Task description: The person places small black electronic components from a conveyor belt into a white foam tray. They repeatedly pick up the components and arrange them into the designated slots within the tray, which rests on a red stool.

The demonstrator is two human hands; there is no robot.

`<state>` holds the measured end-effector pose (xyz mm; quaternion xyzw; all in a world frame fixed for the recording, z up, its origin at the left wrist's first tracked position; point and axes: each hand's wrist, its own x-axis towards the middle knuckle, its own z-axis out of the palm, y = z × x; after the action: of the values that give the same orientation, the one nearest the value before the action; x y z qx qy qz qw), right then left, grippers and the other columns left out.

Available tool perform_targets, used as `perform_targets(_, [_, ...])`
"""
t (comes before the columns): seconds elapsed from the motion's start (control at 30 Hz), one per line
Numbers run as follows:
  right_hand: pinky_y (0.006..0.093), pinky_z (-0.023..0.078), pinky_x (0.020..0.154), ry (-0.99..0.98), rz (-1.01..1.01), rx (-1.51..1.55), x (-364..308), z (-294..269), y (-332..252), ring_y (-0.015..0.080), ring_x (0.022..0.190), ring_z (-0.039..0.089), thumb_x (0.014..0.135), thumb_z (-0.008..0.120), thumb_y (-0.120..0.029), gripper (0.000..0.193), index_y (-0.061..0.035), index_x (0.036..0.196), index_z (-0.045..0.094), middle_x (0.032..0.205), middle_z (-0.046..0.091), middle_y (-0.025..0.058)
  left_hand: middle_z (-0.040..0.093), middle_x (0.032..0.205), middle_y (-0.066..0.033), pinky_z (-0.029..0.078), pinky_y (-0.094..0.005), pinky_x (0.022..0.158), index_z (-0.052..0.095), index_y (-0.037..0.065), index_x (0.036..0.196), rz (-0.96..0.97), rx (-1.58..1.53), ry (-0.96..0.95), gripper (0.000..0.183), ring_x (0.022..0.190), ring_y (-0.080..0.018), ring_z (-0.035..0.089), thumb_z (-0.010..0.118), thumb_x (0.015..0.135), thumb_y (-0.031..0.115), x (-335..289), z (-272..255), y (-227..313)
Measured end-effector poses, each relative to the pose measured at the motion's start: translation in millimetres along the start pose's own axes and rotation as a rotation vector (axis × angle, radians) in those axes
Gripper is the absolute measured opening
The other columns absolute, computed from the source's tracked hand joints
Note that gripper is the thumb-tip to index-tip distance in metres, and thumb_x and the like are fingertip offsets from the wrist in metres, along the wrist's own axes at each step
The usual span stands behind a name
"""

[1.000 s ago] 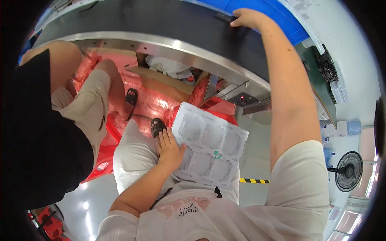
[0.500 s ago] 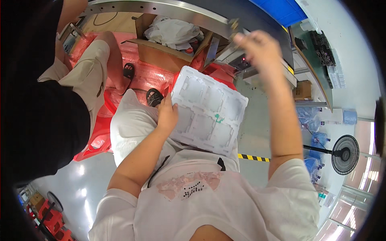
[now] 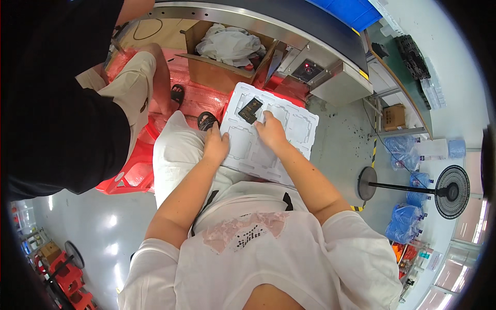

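A white moulded tray [image 3: 238, 146] with several shaped recesses rests across my lap. My left hand [image 3: 215, 145] grips its left edge, fingers closed round the rim. At the tray's upper left recess is a flat black L-shaped battery [image 3: 250, 109] with gold-coloured marks. Thumb and fingertips of my right hand [image 3: 271, 131] pinch the battery's right side. Whether the battery lies fully flat in the recess I cannot tell.
Beyond the tray runs a dark conveyor belt [image 3: 289, 15] with a metal side rail. Under it stands a cardboard box [image 3: 219, 73] holding white plastic bags. A co-worker in black [image 3: 67, 139] sits close at my left. A standing fan [image 3: 451, 192] is at the right.
My right hand has come down from the belt to the tray, bringing the battery to the upper left recess. My left hand keeps its grip on the tray edge.
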<state>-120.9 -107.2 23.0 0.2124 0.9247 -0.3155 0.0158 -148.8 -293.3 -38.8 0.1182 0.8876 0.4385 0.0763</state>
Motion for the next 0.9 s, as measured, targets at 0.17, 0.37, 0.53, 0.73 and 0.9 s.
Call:
perform_targets(0.17, [0.0409, 0.047, 0.075, 0.209, -0.255, -0.250, -13, 7, -12, 0.0329, 0.090, 0.055, 0.075, 0.066, -0.021, 0.048, 0.0028, 0.115, 0.051, 0.092, 0.057, 0.0166, 0.046, 0.114, -0.0320, 0.037, -0.0467, 0.092, 0.034, -0.009, 0.129, -0.050, 0.046, -0.038, 0.055, 0.105, -0.0448, 0.046, 0.051, 0.086, 0.021, -3, 2, 5])
perform_targets(0.37, [0.0402, 0.048, 0.077, 0.120, -0.320, -0.326, 6, 12, -17, 0.0311, 0.092, 0.054, 0.071, 0.068, -0.012, 0.048, -0.0007, 0.114, 0.051, 0.094, 0.058, 0.0151, 0.045, 0.116, -0.0319, 0.037, -0.0472, 0.093, 0.032, -0.008, 0.130, -0.096, 0.059, -0.091, 0.056, 0.106, -0.0448, 0.046, 0.048, 0.088, 0.025, -3, -2, 10])
perform_targets(0.53, [0.0404, 0.045, 0.081, 0.122, -0.417, -0.196, 8, 2, -3, 0.0333, 0.093, 0.053, 0.069, 0.068, -0.006, 0.053, -0.0032, 0.119, 0.049, 0.096, 0.058, 0.0176, 0.043, 0.118, -0.0323, 0.036, -0.0471, 0.094, 0.031, -0.008, 0.131, -0.081, 0.070, -0.092, 0.057, 0.107, -0.0450, 0.045, 0.048, 0.088, 0.026, -2, 1, 4])
perform_targets(0.73, [0.0405, 0.044, 0.083, 0.131, -0.361, -0.128, 4, -6, -12, 0.0325, 0.096, 0.053, 0.072, 0.066, -0.008, 0.055, -0.0030, 0.123, 0.047, 0.101, 0.058, 0.0175, 0.042, 0.120, -0.0324, 0.036, -0.0467, 0.094, 0.032, -0.010, 0.129, -0.047, 0.075, -0.056, 0.058, 0.108, -0.0445, 0.044, 0.050, 0.087, 0.026, -2, 0, 6])
perform_targets(0.9, [0.0394, 0.045, 0.080, 0.304, -0.456, -0.028, 2, -11, -5, 0.0312, 0.091, 0.055, 0.075, 0.064, -0.010, 0.036, -0.0005, 0.109, 0.055, 0.094, 0.058, 0.0158, 0.037, 0.132, -0.0248, 0.031, -0.0490, 0.100, 0.035, -0.005, 0.130, 0.347, 0.187, 0.108, 0.059, 0.122, -0.0391, 0.037, 0.055, 0.084, 0.024, -6, -17, 37])
